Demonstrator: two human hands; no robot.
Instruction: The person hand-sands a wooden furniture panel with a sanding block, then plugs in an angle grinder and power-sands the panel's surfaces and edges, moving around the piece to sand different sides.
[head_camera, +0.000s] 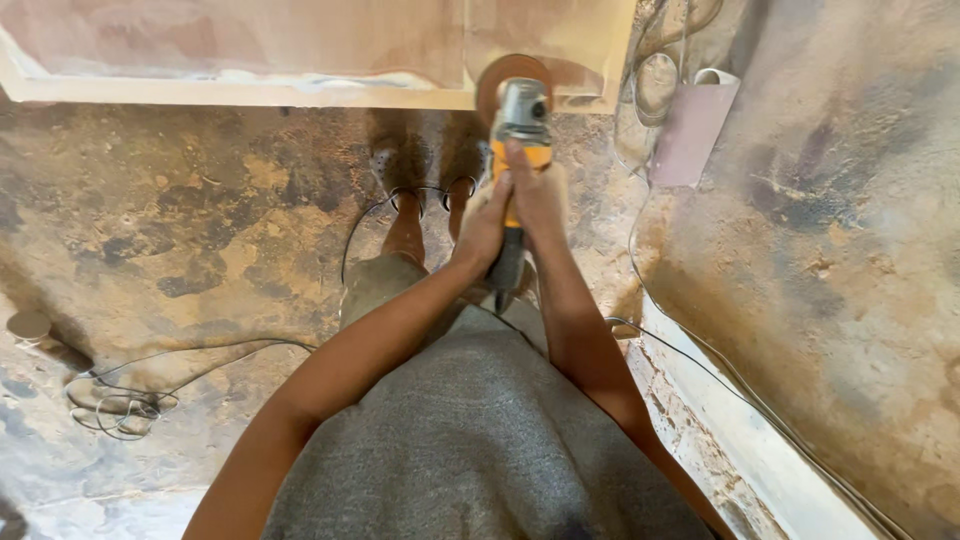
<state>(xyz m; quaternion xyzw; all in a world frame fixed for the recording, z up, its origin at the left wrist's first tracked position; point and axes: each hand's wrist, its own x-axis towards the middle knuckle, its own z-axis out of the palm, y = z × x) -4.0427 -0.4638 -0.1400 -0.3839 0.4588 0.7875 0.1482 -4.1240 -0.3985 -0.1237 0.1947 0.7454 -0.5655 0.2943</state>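
Both hands on a grinder, held out in front of the body over the floor. Left hand wraps the orange body from the left side, grip closed tight around it. Right hand sits on top and slightly further forward, fingers curled over the orange housing, grip also closed on it. The two hands touch each other on the tool. Grinder points away from the person, grey metal head at the far end, dark rear handle sticking back toward the body below the hands. Round brownish disc at the head meets the edge of a wooden panel that lies across the top of the view; pale rim, reddish face. Whether the disc spins, cannot tell.

Cord loops off the rear of the tool, runs over the floor near the feet. Sandals visible just under the panel edge, below the grinder. Person wears a grey shirt. More wire in a loose tangle on the floor at left. Sandpaper roll lies to the right of the grinder, near coiled cable. Pale ledge with a cable along it runs down the right side. Floor dusty, stained, patchy.
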